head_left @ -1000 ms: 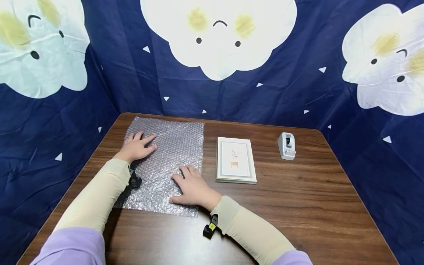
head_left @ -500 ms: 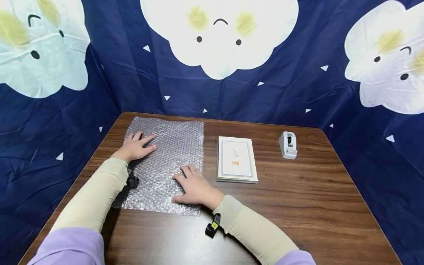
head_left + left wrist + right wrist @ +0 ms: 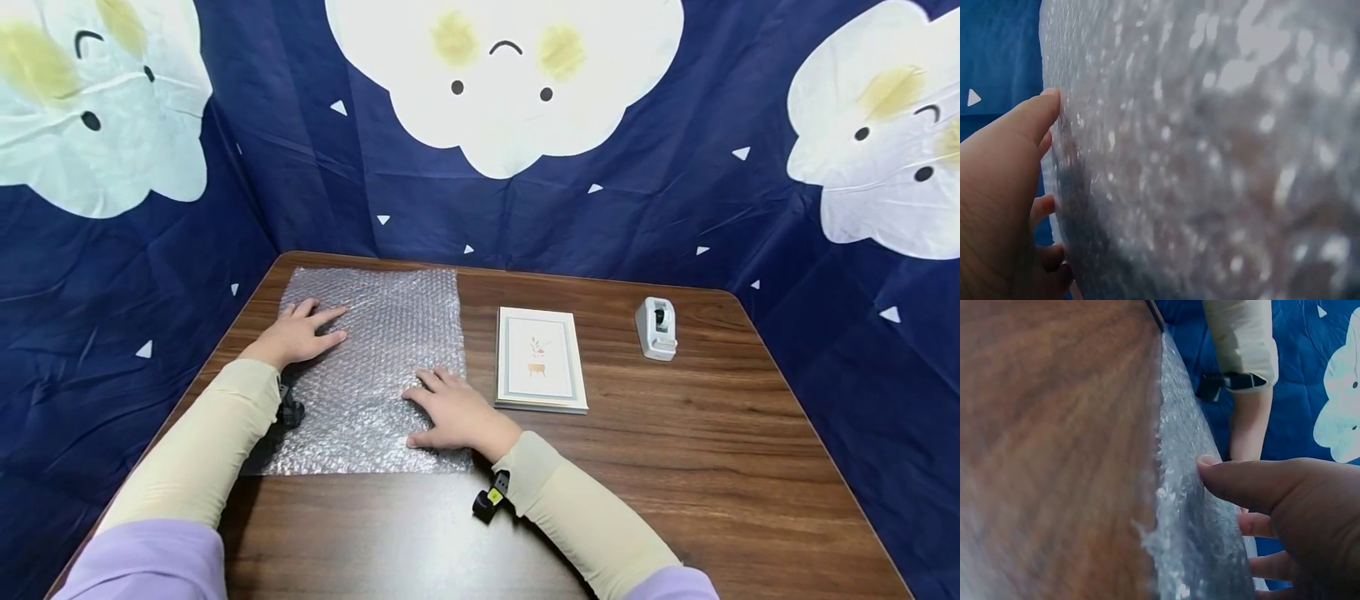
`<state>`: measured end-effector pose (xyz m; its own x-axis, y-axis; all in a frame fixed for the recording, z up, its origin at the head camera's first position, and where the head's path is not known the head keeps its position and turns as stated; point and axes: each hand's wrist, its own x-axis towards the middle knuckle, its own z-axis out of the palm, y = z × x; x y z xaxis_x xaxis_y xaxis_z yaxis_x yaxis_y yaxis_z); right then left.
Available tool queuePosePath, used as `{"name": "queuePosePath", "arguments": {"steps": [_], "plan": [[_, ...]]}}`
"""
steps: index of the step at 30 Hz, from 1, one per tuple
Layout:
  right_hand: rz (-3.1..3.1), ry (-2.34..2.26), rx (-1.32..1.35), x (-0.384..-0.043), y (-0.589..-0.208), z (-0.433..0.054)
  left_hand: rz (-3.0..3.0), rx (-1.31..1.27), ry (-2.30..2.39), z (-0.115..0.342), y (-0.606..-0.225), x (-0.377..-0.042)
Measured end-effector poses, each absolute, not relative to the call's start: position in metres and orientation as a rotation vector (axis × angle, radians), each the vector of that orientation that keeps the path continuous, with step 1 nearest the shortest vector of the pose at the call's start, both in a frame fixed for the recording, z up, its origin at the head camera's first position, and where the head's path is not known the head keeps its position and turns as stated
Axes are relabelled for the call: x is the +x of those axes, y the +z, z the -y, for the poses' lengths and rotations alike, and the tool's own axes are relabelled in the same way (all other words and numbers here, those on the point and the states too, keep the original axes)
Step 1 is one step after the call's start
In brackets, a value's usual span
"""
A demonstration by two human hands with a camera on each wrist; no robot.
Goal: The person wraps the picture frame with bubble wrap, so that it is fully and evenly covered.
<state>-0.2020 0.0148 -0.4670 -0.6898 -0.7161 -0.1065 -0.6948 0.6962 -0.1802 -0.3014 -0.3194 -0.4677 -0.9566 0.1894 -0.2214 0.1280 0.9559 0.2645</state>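
Observation:
A sheet of clear bubble wrap (image 3: 375, 333) lies spread flat over the left part of the table. My left hand (image 3: 296, 333) rests on its upper left side, fingers spread. Toward its lower right edge, my right hand (image 3: 453, 412) lies with fingers apart and fingertips on the film. In the left wrist view the bubble wrap (image 3: 1197, 150) fills most of the picture, and the left thumb (image 3: 1038, 115) is at its surface. From the right wrist, the thumb (image 3: 1235, 478) shows against the bubble wrap (image 3: 1188, 506) near its edge. Neither hand holds anything.
Right of the sheet lies a small stack of cards or booklets (image 3: 542, 360) with a plant drawing on top. A white tape dispenser (image 3: 656, 328) stands farther right on the wooden table (image 3: 697, 467). Blue cloth (image 3: 525, 217) with clouds hangs behind the table.
My right hand has slid right and slightly away from me, and the sheet's lower right corner has shifted right with it. My left hand has moved slightly left.

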Motion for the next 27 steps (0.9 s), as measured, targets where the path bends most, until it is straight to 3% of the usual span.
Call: {"name": "queuePosePath", "arguments": {"steps": [27], "plan": [[-2.7,-0.162,-0.982,-0.214,-0.458,-0.032,-2.886,0.105,0.332,0.324,-0.46,-0.272]]}}
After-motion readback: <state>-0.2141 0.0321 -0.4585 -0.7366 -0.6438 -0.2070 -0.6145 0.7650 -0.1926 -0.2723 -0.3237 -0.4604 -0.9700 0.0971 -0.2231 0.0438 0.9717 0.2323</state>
